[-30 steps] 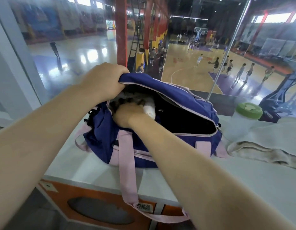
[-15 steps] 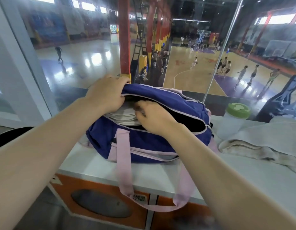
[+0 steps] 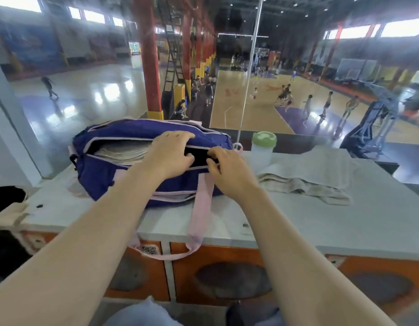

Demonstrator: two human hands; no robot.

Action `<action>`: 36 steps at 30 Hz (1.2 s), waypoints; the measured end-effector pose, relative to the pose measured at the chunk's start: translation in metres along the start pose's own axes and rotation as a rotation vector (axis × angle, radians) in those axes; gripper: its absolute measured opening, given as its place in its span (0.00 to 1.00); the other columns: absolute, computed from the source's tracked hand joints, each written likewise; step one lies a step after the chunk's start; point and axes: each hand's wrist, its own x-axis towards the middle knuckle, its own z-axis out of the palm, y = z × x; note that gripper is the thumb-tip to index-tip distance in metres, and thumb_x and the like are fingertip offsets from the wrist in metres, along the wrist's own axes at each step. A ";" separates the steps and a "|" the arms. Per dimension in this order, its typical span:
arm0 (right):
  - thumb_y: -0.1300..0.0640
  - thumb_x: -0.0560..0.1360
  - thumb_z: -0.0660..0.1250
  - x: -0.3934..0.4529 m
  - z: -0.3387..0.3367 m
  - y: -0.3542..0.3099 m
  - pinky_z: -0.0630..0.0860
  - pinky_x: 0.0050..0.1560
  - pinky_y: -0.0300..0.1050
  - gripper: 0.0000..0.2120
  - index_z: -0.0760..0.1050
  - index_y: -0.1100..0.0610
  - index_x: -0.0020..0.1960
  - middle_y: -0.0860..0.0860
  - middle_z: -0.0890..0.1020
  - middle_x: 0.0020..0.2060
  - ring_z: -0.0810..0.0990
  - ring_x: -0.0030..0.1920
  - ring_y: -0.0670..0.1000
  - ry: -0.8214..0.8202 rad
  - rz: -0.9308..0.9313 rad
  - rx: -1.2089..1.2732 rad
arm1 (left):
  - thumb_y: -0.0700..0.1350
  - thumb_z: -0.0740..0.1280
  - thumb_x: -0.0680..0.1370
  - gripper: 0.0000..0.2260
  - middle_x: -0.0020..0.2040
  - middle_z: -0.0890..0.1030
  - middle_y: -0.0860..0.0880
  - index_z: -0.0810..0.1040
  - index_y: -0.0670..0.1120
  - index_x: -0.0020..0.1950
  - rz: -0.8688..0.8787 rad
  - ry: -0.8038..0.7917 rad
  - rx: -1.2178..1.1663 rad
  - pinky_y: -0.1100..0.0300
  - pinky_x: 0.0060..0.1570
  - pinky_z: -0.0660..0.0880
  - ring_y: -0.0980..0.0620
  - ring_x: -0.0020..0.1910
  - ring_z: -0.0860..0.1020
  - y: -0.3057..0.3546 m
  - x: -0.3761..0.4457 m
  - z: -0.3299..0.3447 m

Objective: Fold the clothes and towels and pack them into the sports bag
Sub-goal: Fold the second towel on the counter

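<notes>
**A:** What had changed at the blue fabric sports bag with pink straps (image 3: 114,175)?

**B:** A second before, the right hand (image 3: 229,171) was pushed down inside it, pressing a pale folded piece, while the left hand (image 3: 170,152) held the far lip of the opening up. At this moment both hands were out and up at the zip line. The folded white cloth (image 3: 122,151) lay inside the left half of the opening, stacked flat and no longer touched.

**A:** And the hands themselves?

**B:** The left hand lay across the upper flap, fingers fairly straight, thumb below at the near edge, pressing rather than clutching. The right hand's fingers were curled at the near edge of the opening, pinching it, I judged; whether it had the zip pull I could not tell.

**A:** So that item was packed?

**B:** It looked so. But a crumpled off-white towel (image 3: 307,175) sat on the grey bench (image 3: 321,222), to the right of the bag, with a translucent bottle with a green lid (image 3: 262,148) between them. So the task seemed unfinished.

**A:** Anything else different from the earlier frame?

**B:** The opening, gaping wide then, had narrowed to a slit. The towel and bottle had not been moved.
</notes>
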 end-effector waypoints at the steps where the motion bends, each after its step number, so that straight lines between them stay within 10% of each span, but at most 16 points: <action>1: 0.57 0.77 0.59 -0.006 -0.006 0.010 0.74 0.52 0.53 0.10 0.76 0.55 0.55 0.53 0.82 0.50 0.77 0.51 0.57 0.013 0.037 -0.019 | 0.46 0.67 0.75 0.24 0.70 0.73 0.46 0.70 0.47 0.71 0.001 0.013 -0.038 0.47 0.68 0.67 0.44 0.69 0.69 0.014 -0.001 0.007; 5: 0.65 0.72 0.59 -0.029 -0.025 0.048 0.69 0.43 0.49 0.07 0.74 0.57 0.45 0.55 0.79 0.45 0.75 0.48 0.59 0.059 0.224 -0.052 | 0.45 0.65 0.74 0.20 0.63 0.79 0.46 0.75 0.48 0.66 0.018 0.017 -0.198 0.48 0.61 0.72 0.43 0.63 0.74 0.071 -0.006 0.043; 10: 0.65 0.72 0.61 -0.049 -0.026 0.100 0.70 0.57 0.51 0.16 0.73 0.56 0.58 0.55 0.76 0.57 0.72 0.59 0.58 -0.054 0.435 -0.151 | 0.47 0.63 0.74 0.11 0.53 0.81 0.50 0.80 0.51 0.54 0.110 0.083 -0.003 0.50 0.59 0.69 0.46 0.57 0.75 0.090 -0.012 0.089; 18: 0.61 0.76 0.58 -0.065 -0.020 0.156 0.56 0.73 0.54 0.33 0.52 0.48 0.78 0.47 0.55 0.78 0.54 0.77 0.55 -0.273 0.584 -0.182 | 0.41 0.62 0.77 0.15 0.70 0.72 0.51 0.77 0.50 0.63 0.286 0.129 0.064 0.54 0.76 0.42 0.48 0.76 0.58 0.089 -0.017 0.124; 26: 0.42 0.78 0.57 -0.058 -0.028 0.154 0.62 0.64 0.57 0.27 0.59 0.50 0.74 0.53 0.70 0.67 0.70 0.66 0.59 -0.326 0.607 -0.352 | 0.42 0.57 0.78 0.16 0.66 0.74 0.49 0.70 0.51 0.66 0.078 -0.267 -0.183 0.49 0.59 0.75 0.48 0.62 0.74 0.094 -0.029 0.138; 36: 0.49 0.72 0.66 -0.046 -0.037 0.138 0.72 0.47 0.45 0.10 0.75 0.57 0.44 0.52 0.79 0.44 0.76 0.45 0.55 -0.447 0.533 -0.212 | 0.60 0.62 0.76 0.19 0.57 0.78 0.50 0.71 0.49 0.60 -0.008 -0.245 -0.227 0.50 0.48 0.77 0.48 0.53 0.77 0.098 -0.030 0.142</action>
